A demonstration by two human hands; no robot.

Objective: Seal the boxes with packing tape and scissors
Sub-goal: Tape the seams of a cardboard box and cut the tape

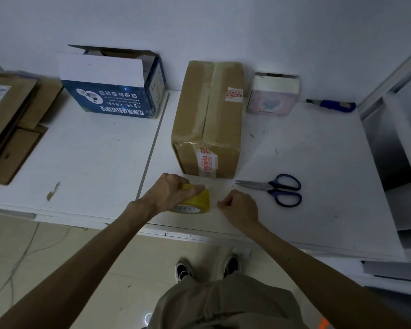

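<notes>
White surface (93,150) filled the frame; lower centre, my left hand (169,193) gripped the packing tape (197,200), my right hand (241,205) curled, seemingly pinching its end. Drawing a strip, I judged; next it would need laying over the brown box (209,119), scissors (273,187) lying right.

left hand (170,194) covers the top of the tape roll (199,202). right hand (241,206), 3 o'clock of roll: curled inward, can't tell if it pinches tape. flat cardboard (7,119) at 9 o'clock cropped by edge.
</notes>
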